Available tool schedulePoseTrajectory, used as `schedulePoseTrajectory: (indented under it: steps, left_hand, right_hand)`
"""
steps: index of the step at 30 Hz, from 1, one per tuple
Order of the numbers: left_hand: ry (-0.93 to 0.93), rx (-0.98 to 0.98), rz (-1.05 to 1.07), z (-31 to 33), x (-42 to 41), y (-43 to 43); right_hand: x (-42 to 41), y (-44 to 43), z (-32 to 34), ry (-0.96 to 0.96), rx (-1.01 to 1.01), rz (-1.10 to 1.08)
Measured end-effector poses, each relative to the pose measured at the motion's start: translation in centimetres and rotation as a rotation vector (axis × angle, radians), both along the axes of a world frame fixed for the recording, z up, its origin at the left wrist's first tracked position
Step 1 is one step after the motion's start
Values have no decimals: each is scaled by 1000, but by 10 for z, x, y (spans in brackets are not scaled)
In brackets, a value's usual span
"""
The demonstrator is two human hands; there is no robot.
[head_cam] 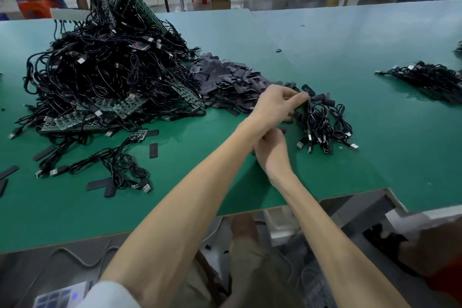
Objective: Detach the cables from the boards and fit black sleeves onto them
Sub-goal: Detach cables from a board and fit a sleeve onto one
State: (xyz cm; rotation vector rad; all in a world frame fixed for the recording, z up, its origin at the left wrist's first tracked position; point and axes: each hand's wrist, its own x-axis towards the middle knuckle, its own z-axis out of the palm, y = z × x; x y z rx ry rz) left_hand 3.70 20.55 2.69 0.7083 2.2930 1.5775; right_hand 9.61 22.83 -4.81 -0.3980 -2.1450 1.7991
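My arms cross over the green table (325,40). My left hand (276,104) reaches to the right and pinches the end of a black cable (305,97) at the top of a small bundle of USB cables (322,125). My right hand (271,151) lies just below it, partly under my left forearm. Its fingers are curled, and a short black sleeve (282,129) shows at their tips. A heap of flat black sleeves (225,82) lies just left of my hands. Further left stands a big tangle of cables on green boards (105,70).
A loose board with several cables (120,157) and scattered sleeves (153,150) lie at the front left. Another cable bundle (430,80) rests at the right. The table's front edge has a cut-out where I sit. A person sits at the far left by orange stools.
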Motion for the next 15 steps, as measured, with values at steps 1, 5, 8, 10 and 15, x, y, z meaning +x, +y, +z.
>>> schedulePoseTrajectory:
  steps: [1,5,8,10,15]
  left_hand:
    - [64,-22,26,-5,-2,-3]
    - [299,-109,213,-25,-15,-33]
    - [432,-260,315,-38,-27,-60]
    - [486,-394,291,-47,-36,-73]
    - [599,-685,222,-65,-49,-90]
  right_hand:
    - [0,0,-2,-4,-3,3]
    - [1,2,-5,23,121,4]
    - [2,-1,-3,68,176,20]
    - [4,-3,-1,75,159,29]
    - [7,-4,0,79,136,29]
